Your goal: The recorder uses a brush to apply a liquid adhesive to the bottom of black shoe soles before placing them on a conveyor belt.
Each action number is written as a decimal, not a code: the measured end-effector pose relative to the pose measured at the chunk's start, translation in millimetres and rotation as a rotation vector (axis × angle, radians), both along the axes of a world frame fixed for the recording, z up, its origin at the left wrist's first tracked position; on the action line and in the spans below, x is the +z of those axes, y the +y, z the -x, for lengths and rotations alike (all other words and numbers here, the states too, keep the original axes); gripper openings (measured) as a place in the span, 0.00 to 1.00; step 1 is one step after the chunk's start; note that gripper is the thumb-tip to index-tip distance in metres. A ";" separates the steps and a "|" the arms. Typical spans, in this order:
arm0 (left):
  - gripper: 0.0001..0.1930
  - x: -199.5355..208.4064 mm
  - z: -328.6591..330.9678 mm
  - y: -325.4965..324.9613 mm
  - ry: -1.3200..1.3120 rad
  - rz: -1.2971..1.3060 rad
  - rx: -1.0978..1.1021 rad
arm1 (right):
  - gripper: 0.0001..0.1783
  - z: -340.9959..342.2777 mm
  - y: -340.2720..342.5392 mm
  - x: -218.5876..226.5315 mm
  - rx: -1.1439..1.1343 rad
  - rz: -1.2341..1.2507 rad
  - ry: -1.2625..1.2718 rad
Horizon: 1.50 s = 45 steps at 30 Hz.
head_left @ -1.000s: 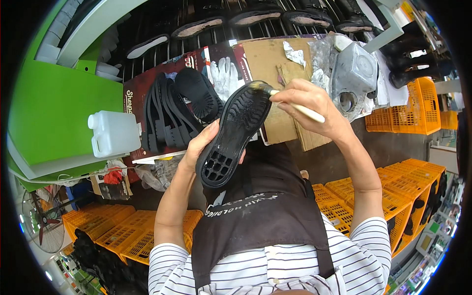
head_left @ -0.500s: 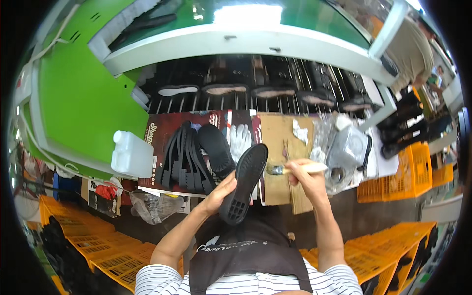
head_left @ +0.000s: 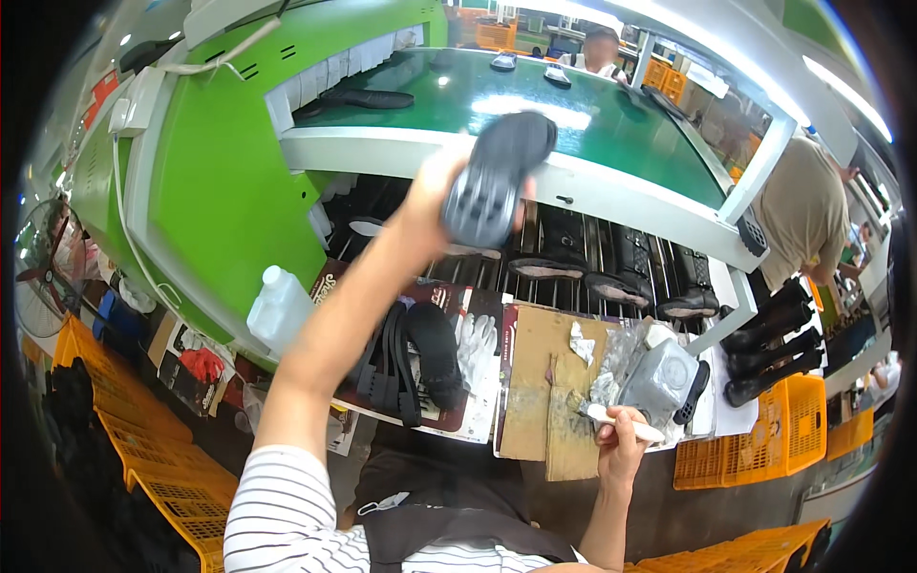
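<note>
My left hand [head_left: 432,202] is stretched forward, its fingers wrapped round a black shoe sole [head_left: 501,167]. The raised sole is slightly blurred and hangs in front of the green conveyor belt [head_left: 430,105]. Low on the right, my right hand [head_left: 621,456] grips the pale handle of a brush [head_left: 650,433]. The brush's bristle end is over the stained cardboard [head_left: 525,420]. More black soles [head_left: 435,349] lie on the bench at the left, with white gloves [head_left: 476,344] beside them. A clear plastic container [head_left: 659,380] stands just beyond the brush.
A white beam [head_left: 382,153] edges the belt, above a rack of black boots [head_left: 549,250]. At left are a green machine [head_left: 205,172] and a whitish jug [head_left: 279,310]. Orange crates [head_left: 750,444] stand on the right, near a person [head_left: 807,196]. Another person [head_left: 597,57] is across the belt.
My left hand has carried the sole from near my body up and forward to the belt's edge. My right hand, still holding the brush, has dropped lower. The view has tilted upward.
</note>
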<state>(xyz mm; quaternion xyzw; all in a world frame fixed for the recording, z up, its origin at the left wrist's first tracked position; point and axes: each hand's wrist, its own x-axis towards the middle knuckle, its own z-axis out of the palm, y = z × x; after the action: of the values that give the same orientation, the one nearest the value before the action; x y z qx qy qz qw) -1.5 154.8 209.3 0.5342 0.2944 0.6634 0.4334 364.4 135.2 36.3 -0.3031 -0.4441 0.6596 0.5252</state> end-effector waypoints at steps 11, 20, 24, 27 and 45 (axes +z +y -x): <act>0.19 -27.1 229.8 58.9 0.959 0.467 1.402 | 0.09 -17.4 -21.9 -17.9 -0.153 0.095 -0.106; 0.18 -10.0 299.3 60.6 1.636 0.572 1.424 | 0.09 17.2 -15.1 -4.9 -0.150 0.000 -0.217; 0.22 -16.2 355.9 73.5 2.020 0.263 1.432 | 0.10 41.7 -13.7 -1.1 -0.077 -0.066 -0.307; 0.22 -9.1 349.8 95.3 1.706 0.692 1.178 | 0.10 55.2 -15.4 -0.9 -0.090 -0.127 -0.422; 0.37 17.5 367.2 106.8 2.008 0.834 0.933 | 0.11 104.8 -3.3 -8.5 -0.053 -0.051 -0.496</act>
<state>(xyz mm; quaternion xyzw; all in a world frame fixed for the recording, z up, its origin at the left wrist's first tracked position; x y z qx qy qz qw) -368.7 261.7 226.8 0.4743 0.8633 -0.1069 -0.1352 259.6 131.8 27.8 -0.4541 -0.5676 0.5396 0.4249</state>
